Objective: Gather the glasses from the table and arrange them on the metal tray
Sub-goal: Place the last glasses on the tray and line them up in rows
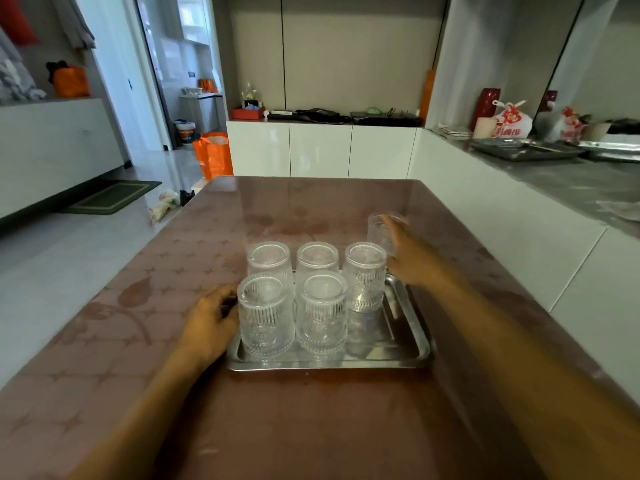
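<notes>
Several ribbed clear glasses stand on the metal tray (412, 344) in two rows: three at the back, among them the back-right one (365, 275), and two at the front, such as the front-left one (265, 313). The tray's front-right corner is bare. One more glass (379, 233) stands on the table just beyond the tray's far right corner. My right hand (412, 258) wraps around that glass, fingers on its side. At the tray's left edge rests my left hand (213, 320), its fingers on the rim next to the front-left glass.
The brown patterned table (145, 341) stretches ahead. A grey counter (571, 181) runs along the right with metal trays (526, 150) and bags on it. White cabinets stand behind; an orange bag (213, 154) sits on the floor past the table's far left corner.
</notes>
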`<state>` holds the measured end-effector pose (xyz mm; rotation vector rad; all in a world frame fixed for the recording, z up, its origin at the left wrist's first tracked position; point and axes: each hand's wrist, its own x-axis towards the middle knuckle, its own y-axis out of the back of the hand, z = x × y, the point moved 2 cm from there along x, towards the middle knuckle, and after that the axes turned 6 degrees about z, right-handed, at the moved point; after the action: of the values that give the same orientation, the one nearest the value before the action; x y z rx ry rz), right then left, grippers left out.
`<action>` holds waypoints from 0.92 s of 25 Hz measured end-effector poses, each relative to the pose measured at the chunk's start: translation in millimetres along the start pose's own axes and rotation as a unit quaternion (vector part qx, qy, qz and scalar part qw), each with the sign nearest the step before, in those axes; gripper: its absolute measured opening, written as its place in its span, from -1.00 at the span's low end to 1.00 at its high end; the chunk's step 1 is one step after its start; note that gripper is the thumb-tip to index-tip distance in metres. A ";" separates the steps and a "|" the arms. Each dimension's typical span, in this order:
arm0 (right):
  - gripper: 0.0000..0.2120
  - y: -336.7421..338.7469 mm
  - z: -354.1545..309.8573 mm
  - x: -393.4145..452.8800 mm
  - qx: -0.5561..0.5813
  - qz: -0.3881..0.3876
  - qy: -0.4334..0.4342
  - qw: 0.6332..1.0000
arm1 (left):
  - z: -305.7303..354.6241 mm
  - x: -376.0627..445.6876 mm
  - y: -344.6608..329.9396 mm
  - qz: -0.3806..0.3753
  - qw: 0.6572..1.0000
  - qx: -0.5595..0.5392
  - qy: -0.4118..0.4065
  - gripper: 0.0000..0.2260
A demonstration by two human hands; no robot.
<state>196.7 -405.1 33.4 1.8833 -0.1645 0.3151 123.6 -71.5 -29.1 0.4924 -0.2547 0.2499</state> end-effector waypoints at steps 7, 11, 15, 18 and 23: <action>-0.85 1.0 5.3 -6.4 0.058 0.186 -0.073 0.978 | 6.6 -5.1 6.9 0.003 0.998 -0.032 0.060 -0.64; -0.96 60.5 7.3 -48.5 0.262 0.291 -0.123 0.912 | 30.1 -22.0 40.6 0.198 0.975 -0.101 0.016 -0.67; -0.86 95.1 -45.5 -95.0 0.635 0.169 -0.159 0.737 | 105.0 -35.4 38.1 0.043 0.978 -0.102 -0.176 -0.41; -0.84 78.5 -90.8 -129.0 0.788 -0.015 -0.179 0.589 | 153.6 -57.9 6.2 -0.101 0.958 -0.162 -0.215 -0.21; -0.85 64.4 -96.5 -155.0 0.686 -0.033 -0.125 0.716 | 155.7 -72.1 0.0 0.019 0.950 -0.224 -0.216 -0.37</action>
<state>18.5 -341.8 74.8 3.4313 -0.0117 0.0868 28.0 -160.9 81.9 0.0842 -0.7317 0.1114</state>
